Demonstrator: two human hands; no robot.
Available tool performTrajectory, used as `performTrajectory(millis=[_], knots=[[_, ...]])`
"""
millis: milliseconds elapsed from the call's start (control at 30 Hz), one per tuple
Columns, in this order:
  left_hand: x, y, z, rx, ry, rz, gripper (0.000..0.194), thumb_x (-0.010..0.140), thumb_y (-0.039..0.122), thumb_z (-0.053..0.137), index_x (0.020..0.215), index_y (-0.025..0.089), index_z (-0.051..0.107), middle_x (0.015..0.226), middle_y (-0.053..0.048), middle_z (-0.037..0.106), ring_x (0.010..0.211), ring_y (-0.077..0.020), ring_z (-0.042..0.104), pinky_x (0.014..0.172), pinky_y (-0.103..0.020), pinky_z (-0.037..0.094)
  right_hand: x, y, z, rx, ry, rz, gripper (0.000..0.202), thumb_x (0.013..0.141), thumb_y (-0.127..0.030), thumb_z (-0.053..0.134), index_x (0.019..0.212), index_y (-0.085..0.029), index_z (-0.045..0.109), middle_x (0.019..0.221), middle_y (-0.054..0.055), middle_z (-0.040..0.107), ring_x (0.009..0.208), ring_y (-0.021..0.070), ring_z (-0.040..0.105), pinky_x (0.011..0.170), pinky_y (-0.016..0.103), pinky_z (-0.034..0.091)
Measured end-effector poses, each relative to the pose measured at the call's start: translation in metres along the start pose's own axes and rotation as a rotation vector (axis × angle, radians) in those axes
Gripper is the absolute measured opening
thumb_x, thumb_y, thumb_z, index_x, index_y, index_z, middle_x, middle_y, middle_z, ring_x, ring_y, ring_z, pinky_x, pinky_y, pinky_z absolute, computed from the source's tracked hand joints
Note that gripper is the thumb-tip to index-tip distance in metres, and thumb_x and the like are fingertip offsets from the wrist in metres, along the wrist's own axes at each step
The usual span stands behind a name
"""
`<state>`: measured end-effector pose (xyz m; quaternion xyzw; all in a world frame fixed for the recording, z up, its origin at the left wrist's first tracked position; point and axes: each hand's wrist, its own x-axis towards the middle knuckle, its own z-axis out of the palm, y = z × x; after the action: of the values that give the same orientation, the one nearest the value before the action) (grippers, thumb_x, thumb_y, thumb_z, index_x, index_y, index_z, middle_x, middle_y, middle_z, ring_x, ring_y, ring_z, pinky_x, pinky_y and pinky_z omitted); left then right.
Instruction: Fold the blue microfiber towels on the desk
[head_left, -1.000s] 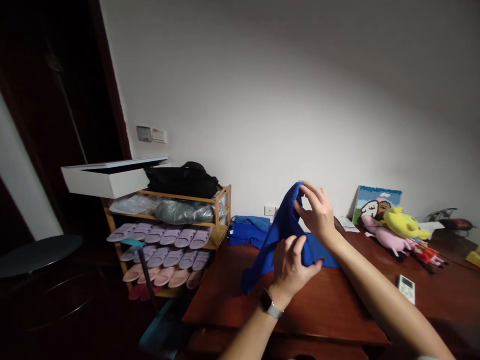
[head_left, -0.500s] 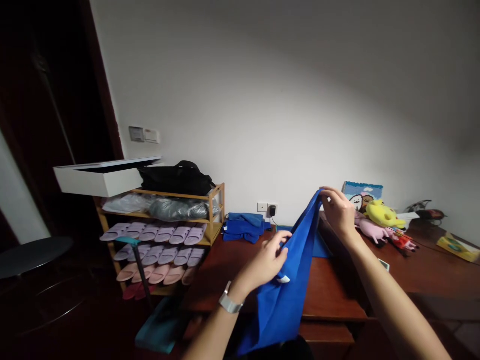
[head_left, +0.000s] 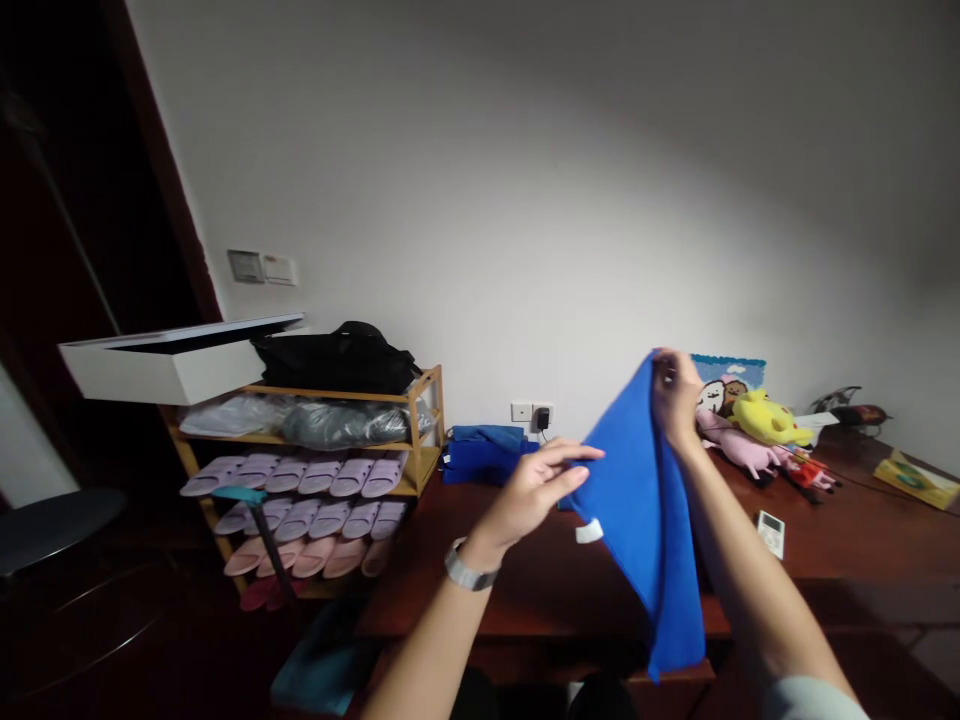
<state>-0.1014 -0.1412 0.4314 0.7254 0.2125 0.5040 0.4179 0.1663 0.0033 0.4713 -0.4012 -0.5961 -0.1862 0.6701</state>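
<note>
A blue towel (head_left: 634, 480) hangs in the air over the table, its lower end dropping to a point near the table's front edge. My right hand (head_left: 679, 395) pinches its top corner. Lower and to the left, my left hand (head_left: 536, 490), with a silver watch band (head_left: 470, 568) on the wrist, has its thumb and fingers closed at the towel's left edge. A white label (head_left: 589, 531) sticks out just below those fingers. Behind, by the wall, lie folded blue towels (head_left: 484, 460).
The reddish-brown table (head_left: 517, 590) stands against the wall. Plush toys (head_left: 765, 420) and a small white device (head_left: 770, 534) lie on its right side. At left is a wooden rack (head_left: 431, 400) with several slippers (head_left: 322, 472), a black bag (head_left: 341, 360) and a white box (head_left: 180, 372). A charger (head_left: 542, 418) sits in the socket.
The towel has swung to the right and spread wider, its lower end moving from left to right. My right hand has risen slightly. My left hand has moved to the towel's labelled edge.
</note>
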Motion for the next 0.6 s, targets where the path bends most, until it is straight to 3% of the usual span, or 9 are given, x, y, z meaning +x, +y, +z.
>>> performTrajectory(millis=[67, 133, 200, 300, 367, 433, 500, 600], knots=[[-0.015, -0.029, -0.028, -0.041, 0.145, -0.073, 0.034, 0.086, 0.033, 0.073, 0.118, 0.024, 0.075, 0.132, -0.009, 0.064, 0.120, -0.0238, 0.060, 0.097, -0.033, 0.052, -0.015, -0.009, 0.058, 0.073, -0.178, 0.044, 0.024, 0.098, -0.023, 0.040, 0.107, -0.020, 0.063, 0.109, 0.009, 0.071, 0.103, 0.0206, 0.064, 0.097, 0.038, 0.049], [-0.040, -0.066, -0.056, -0.048, 0.284, -0.178, 0.042, 0.082, 0.036, 0.077, 0.122, 0.023, 0.073, 0.138, -0.010, 0.063, 0.123, -0.0251, 0.059, 0.097, -0.033, 0.052, -0.046, -0.024, 0.117, 0.114, -0.480, 0.118, 0.034, 0.098, -0.017, 0.032, 0.115, -0.018, 0.061, 0.121, 0.012, 0.069, 0.114, 0.0205, 0.061, 0.104, 0.039, 0.046], [-0.075, -0.112, -0.083, -0.073, 0.383, -0.341, 0.057, 0.078, 0.040, 0.080, 0.131, 0.023, 0.068, 0.135, -0.010, 0.065, 0.108, -0.0221, 0.066, 0.087, -0.032, 0.055, -0.091, -0.045, 0.168, 0.143, -0.640, 0.120, 0.035, 0.094, -0.011, 0.034, 0.111, -0.017, 0.065, 0.125, 0.012, 0.069, 0.116, 0.0199, 0.062, 0.105, 0.037, 0.046], [-0.138, -0.187, -0.115, -0.071, 0.512, -0.580, 0.075, 0.066, 0.048, 0.085, 0.133, 0.018, 0.066, 0.112, -0.010, 0.074, 0.088, -0.0198, 0.070, 0.083, -0.034, 0.057, -0.182, -0.079, 0.210, 0.181, -0.842, 0.103, 0.033, 0.087, -0.006, 0.044, 0.099, -0.020, 0.071, 0.135, 0.010, 0.067, 0.125, 0.0190, 0.061, 0.106, 0.033, 0.047], [-0.181, -0.233, -0.131, -0.004, 0.583, -0.713, 0.079, 0.055, 0.053, 0.087, 0.122, 0.015, 0.072, 0.103, -0.010, 0.076, 0.084, -0.0216, 0.072, 0.081, -0.036, 0.058, -0.251, -0.095, 0.209, 0.192, -0.955, 0.105, 0.031, 0.082, -0.005, 0.050, 0.094, -0.021, 0.073, 0.136, 0.009, 0.067, 0.126, 0.0194, 0.063, 0.104, 0.031, 0.049], [-0.218, -0.269, -0.144, 0.055, 0.617, -0.795, 0.081, 0.046, 0.056, 0.087, 0.115, 0.014, 0.075, 0.093, -0.008, 0.076, 0.080, -0.0234, 0.072, 0.079, -0.038, 0.059, -0.319, -0.098, 0.186, 0.183, -1.040, 0.125, 0.030, 0.080, -0.007, 0.055, 0.095, -0.023, 0.075, 0.133, 0.009, 0.069, 0.123, 0.0215, 0.065, 0.102, 0.033, 0.051], [-0.244, -0.293, -0.154, 0.089, 0.630, -0.836, 0.081, 0.042, 0.055, 0.086, 0.110, 0.013, 0.076, 0.088, -0.007, 0.075, 0.077, -0.0246, 0.072, 0.076, -0.039, 0.060, -0.377, -0.084, 0.146, 0.106, -1.110, 0.155, 0.033, 0.083, -0.012, 0.054, 0.103, -0.028, 0.075, 0.137, 0.006, 0.067, 0.127, 0.0233, 0.062, 0.107, 0.037, 0.049], [-0.265, -0.308, -0.168, 0.128, 0.643, -0.842, 0.075, 0.046, 0.051, 0.084, 0.111, 0.013, 0.076, 0.085, -0.005, 0.074, 0.076, -0.0246, 0.071, 0.074, -0.039, 0.060, -0.436, -0.032, 0.066, -0.144, -1.078, 0.239, 0.041, 0.090, -0.020, 0.046, 0.117, -0.037, 0.071, 0.139, 0.003, 0.065, 0.131, 0.0264, 0.059, 0.111, 0.044, 0.048]])
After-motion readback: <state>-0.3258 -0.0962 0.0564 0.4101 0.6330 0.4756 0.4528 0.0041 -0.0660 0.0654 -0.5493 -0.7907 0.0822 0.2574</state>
